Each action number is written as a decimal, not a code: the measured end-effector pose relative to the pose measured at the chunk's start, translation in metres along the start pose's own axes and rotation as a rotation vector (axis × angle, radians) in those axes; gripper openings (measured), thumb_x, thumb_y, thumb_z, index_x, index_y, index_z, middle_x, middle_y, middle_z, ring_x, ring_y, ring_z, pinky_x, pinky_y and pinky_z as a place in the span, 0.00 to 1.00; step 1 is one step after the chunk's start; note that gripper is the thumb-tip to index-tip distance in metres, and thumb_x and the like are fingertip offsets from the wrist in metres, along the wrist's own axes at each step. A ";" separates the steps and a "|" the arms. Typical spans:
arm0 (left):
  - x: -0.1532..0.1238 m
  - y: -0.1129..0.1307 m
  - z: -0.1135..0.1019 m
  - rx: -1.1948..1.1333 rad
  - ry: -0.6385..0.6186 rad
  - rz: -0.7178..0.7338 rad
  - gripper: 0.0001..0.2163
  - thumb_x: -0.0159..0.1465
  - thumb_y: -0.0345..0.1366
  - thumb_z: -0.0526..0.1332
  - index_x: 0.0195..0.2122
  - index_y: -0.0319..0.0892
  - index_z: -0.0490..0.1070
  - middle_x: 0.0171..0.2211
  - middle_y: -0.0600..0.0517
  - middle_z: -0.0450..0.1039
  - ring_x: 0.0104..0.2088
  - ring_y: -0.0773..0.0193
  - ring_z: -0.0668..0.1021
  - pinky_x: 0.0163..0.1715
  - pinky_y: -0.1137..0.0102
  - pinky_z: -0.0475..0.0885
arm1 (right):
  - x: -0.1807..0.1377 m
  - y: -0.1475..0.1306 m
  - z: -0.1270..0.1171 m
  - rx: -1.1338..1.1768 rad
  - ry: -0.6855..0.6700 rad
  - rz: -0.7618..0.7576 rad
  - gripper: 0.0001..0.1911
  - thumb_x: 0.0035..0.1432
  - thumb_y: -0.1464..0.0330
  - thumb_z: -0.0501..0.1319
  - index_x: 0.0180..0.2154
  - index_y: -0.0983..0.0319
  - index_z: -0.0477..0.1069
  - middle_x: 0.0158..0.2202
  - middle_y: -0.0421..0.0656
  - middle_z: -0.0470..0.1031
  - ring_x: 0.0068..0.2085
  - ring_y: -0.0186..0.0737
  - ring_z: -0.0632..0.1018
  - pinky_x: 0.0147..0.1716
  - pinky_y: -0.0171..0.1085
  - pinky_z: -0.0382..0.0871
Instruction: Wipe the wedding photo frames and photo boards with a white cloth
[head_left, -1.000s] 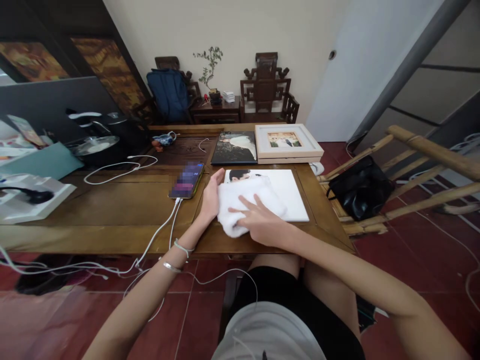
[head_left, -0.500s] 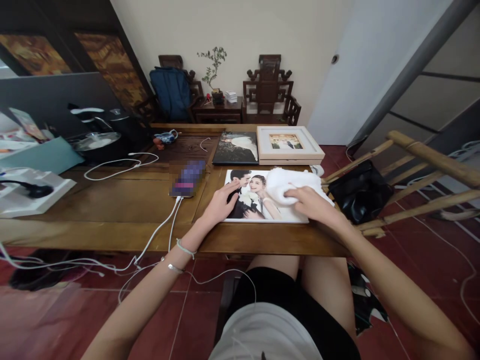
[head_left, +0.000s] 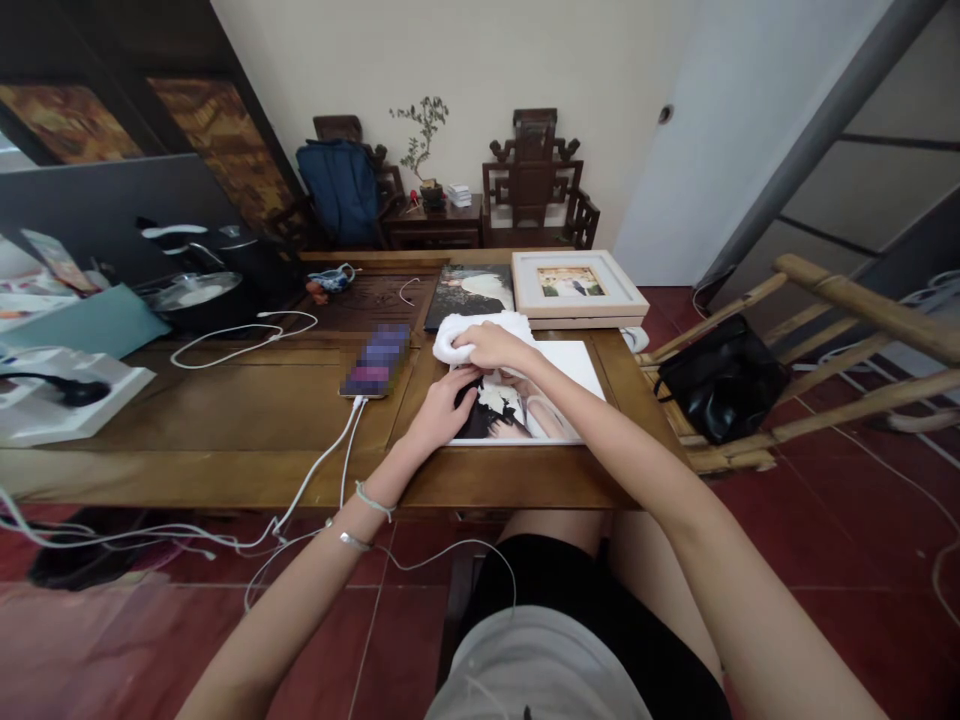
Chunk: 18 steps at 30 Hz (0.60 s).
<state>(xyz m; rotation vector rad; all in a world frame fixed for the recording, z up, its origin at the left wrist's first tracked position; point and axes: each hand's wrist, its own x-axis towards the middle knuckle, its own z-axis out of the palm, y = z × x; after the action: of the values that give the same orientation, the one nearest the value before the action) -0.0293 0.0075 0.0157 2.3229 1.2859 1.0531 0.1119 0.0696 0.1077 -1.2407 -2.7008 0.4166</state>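
Note:
A photo panel with a picture of a couple lies flat at the table's front edge. My left hand rests on its left side, fingers stretched out and pressed flat. In my right hand is a bunched white cloth, pressed against the panel's far left corner. My right forearm crosses over the picture and hides part of it. Just behind the cloth lies a dark photo panel. Beside that one sits a light wooden picture frame with a white mat.
A phone with white cables plugged in lies left of the panel. Farther left are a white power strip holder, a lidded pot and a small blue-and-white teapot. A bamboo chair holding a black bag stands at right.
My right hand has swept the white cloth leftward across the panel, from its right side to the far left corner. My left hand has stayed in place.

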 end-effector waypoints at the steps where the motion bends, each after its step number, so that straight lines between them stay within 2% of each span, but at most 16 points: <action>1: 0.000 0.000 0.000 0.000 0.000 0.000 0.16 0.64 0.33 0.52 0.51 0.40 0.71 0.53 0.45 0.72 0.55 0.56 0.72 0.57 0.57 0.65 | -0.001 0.000 0.001 0.001 0.002 0.002 0.20 0.45 0.76 0.55 0.39 0.61 0.77 0.37 0.44 0.80 0.37 0.43 0.77 0.34 0.32 0.62; 4: -0.001 0.000 0.001 -0.007 -0.002 -0.003 0.16 0.64 0.33 0.52 0.52 0.39 0.71 0.53 0.45 0.72 0.55 0.56 0.72 0.58 0.57 0.64 | -0.014 0.012 0.000 0.010 0.013 0.016 0.21 0.44 0.77 0.53 0.39 0.62 0.77 0.37 0.44 0.80 0.37 0.42 0.77 0.35 0.31 0.63; 7: -0.001 -0.001 0.002 -0.024 0.007 0.001 0.16 0.64 0.33 0.52 0.52 0.40 0.71 0.56 0.45 0.69 0.58 0.57 0.69 0.60 0.57 0.61 | -0.038 0.038 -0.007 0.028 0.038 0.050 0.21 0.45 0.77 0.52 0.39 0.64 0.77 0.37 0.44 0.80 0.38 0.42 0.77 0.37 0.32 0.64; 11: -0.002 0.000 0.004 -0.041 0.026 -0.006 0.16 0.64 0.33 0.53 0.51 0.41 0.71 0.56 0.45 0.69 0.59 0.57 0.68 0.61 0.57 0.60 | -0.080 0.076 -0.014 0.002 0.132 0.127 0.24 0.45 0.78 0.51 0.42 0.65 0.77 0.48 0.46 0.77 0.49 0.47 0.75 0.48 0.37 0.63; 13: -0.002 0.001 0.004 -0.048 0.040 -0.015 0.16 0.64 0.33 0.53 0.51 0.40 0.72 0.56 0.44 0.69 0.59 0.57 0.68 0.61 0.57 0.61 | -0.105 0.087 -0.011 -0.025 0.172 0.186 0.27 0.43 0.80 0.50 0.44 0.65 0.76 0.50 0.46 0.76 0.52 0.47 0.73 0.52 0.37 0.61; 15: -0.002 0.002 0.004 -0.056 0.055 -0.020 0.16 0.64 0.33 0.53 0.50 0.40 0.72 0.55 0.44 0.70 0.59 0.57 0.69 0.61 0.57 0.61 | -0.132 0.087 -0.002 -0.052 0.176 0.211 0.29 0.42 0.80 0.49 0.46 0.64 0.75 0.49 0.46 0.76 0.53 0.46 0.73 0.54 0.39 0.61; 18: -0.002 0.002 0.005 -0.057 0.067 -0.023 0.16 0.64 0.32 0.53 0.50 0.41 0.72 0.55 0.46 0.70 0.58 0.57 0.69 0.60 0.56 0.62 | -0.174 0.067 0.016 -0.089 0.151 0.202 0.29 0.41 0.81 0.49 0.45 0.63 0.75 0.52 0.47 0.74 0.57 0.48 0.70 0.58 0.47 0.58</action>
<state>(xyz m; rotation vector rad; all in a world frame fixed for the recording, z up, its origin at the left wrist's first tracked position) -0.0250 0.0052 0.0125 2.2431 1.2861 1.1536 0.2698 -0.0241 0.0697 -1.5106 -2.5025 0.2164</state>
